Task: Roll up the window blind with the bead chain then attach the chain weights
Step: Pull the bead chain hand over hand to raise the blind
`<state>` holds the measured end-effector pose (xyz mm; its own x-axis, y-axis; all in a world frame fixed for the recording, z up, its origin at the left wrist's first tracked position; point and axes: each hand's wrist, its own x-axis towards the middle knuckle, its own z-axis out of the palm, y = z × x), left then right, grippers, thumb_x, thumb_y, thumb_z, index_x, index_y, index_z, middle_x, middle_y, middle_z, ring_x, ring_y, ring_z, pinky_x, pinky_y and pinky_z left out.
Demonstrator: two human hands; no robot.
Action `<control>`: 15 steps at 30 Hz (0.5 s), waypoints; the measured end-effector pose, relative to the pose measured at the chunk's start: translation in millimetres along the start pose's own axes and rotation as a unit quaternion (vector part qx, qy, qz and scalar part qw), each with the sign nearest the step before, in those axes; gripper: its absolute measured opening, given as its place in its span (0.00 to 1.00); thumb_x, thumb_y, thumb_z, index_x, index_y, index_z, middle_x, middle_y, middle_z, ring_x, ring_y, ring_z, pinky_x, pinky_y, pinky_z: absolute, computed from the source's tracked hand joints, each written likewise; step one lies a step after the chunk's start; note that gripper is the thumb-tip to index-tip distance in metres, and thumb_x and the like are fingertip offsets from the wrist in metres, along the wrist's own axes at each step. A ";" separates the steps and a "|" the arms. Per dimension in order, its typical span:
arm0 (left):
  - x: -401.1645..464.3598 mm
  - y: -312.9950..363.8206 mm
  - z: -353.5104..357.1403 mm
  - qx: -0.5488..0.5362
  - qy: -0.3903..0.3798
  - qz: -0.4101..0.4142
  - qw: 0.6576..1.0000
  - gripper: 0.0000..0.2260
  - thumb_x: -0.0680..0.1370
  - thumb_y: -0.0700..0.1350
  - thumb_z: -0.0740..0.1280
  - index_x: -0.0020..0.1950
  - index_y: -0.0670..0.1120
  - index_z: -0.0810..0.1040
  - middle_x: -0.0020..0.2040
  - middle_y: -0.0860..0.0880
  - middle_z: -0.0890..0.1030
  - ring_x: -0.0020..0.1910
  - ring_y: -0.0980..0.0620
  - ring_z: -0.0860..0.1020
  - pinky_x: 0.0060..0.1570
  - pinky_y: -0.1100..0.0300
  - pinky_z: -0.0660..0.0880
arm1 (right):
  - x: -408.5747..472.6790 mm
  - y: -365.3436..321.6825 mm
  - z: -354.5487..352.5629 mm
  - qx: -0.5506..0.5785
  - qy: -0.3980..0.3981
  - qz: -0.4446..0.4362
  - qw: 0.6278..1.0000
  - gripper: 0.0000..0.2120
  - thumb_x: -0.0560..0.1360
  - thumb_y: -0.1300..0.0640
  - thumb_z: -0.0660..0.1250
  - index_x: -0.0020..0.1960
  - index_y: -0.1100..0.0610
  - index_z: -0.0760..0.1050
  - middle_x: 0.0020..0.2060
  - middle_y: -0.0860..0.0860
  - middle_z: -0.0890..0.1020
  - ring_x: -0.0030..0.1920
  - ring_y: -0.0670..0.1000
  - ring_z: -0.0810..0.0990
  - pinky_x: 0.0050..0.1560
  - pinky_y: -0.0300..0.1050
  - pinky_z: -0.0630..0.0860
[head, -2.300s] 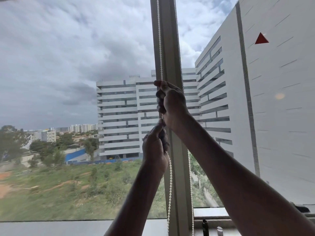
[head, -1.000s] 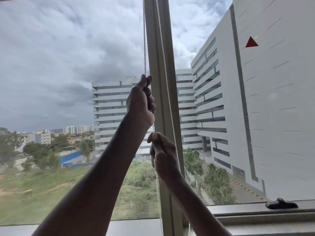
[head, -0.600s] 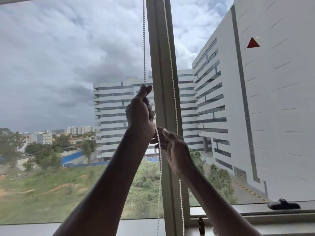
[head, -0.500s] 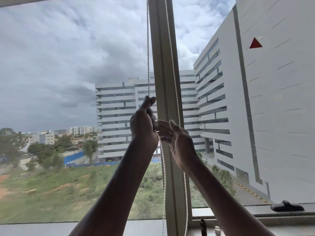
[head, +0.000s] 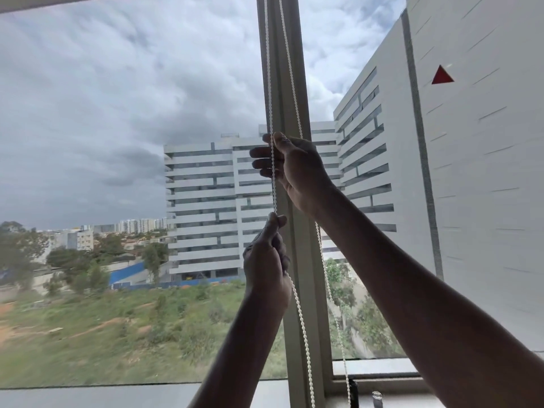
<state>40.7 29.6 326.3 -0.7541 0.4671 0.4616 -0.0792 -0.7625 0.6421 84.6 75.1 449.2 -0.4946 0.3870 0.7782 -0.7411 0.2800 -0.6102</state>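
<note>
A white bead chain (head: 268,83) hangs in two strands in front of the grey window post (head: 313,334). My right hand (head: 297,172) is the upper one, with thumb and fingers closed on the left strand. My left hand (head: 266,260) grips the same strand just below, fist closed, and the chain runs on down from it. The other strand (head: 323,260) passes behind my right wrist. Only the blind's bottom edge (head: 44,2) shows, at the top left corner. Two small pieces, one dark (head: 354,390) and one clear (head: 376,397), stand on the sill by the chain's lower end.
The window sill (head: 88,396) runs along the bottom. Glass panes fill both sides of the post, with white buildings, trees and cloudy sky outside. A red triangle sticker (head: 441,76) is on the right pane.
My left hand has come down the chain from the higher grip. My right hand, open beside it half a second ago, has risen above it and closed on the strand.
</note>
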 end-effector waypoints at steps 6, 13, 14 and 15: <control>-4.2 -1.0 3.6 0.018 -0.011 0.009 1.000 0.11 0.78 0.49 0.68 0.39 0.49 0.84 0.21 0.56 0.62 0.19 0.60 0.56 0.20 0.66 0.54 | 4.1 -1.1 8.7 0.072 0.053 0.020 0.996 0.14 0.83 0.62 0.54 0.55 0.65 0.78 0.25 0.48 0.69 0.23 0.44 0.60 0.22 0.37 0.56; -1.0 -4.9 8.6 0.010 -0.050 -0.005 0.999 0.15 0.78 0.48 0.68 0.33 0.51 0.85 0.23 0.56 0.62 0.20 0.59 0.56 0.19 0.66 0.54 | 3.8 -0.3 10.4 0.053 0.120 -0.040 0.991 0.13 0.80 0.63 0.58 0.42 0.57 0.79 0.22 0.46 0.67 0.21 0.45 0.60 0.21 0.36 0.55; 1.6 -4.4 7.8 0.010 -0.059 -0.009 0.998 0.15 0.79 0.48 0.68 0.33 0.51 0.85 0.23 0.56 0.62 0.20 0.59 0.56 0.20 0.66 0.53 | 3.0 -0.6 10.2 0.045 0.120 -0.052 0.990 0.14 0.80 0.64 0.57 0.42 0.57 0.79 0.22 0.47 0.67 0.21 0.45 0.60 0.21 0.36 0.54; 3.7 -3.4 6.7 0.015 -0.071 -0.015 0.997 0.15 0.79 0.48 0.68 0.33 0.51 0.85 0.24 0.56 0.62 0.21 0.60 0.57 0.21 0.65 0.52 | 2.1 -1.2 10.3 0.035 0.118 -0.064 0.990 0.14 0.80 0.64 0.57 0.41 0.57 0.78 0.23 0.49 0.66 0.20 0.45 0.60 0.21 0.36 0.55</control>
<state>42.5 36.9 330.0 -0.6511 0.5500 0.5230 -0.0797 -0.7348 0.6736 79.7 66.5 453.1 -0.2809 0.5501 0.7864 -0.8248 0.2806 -0.4909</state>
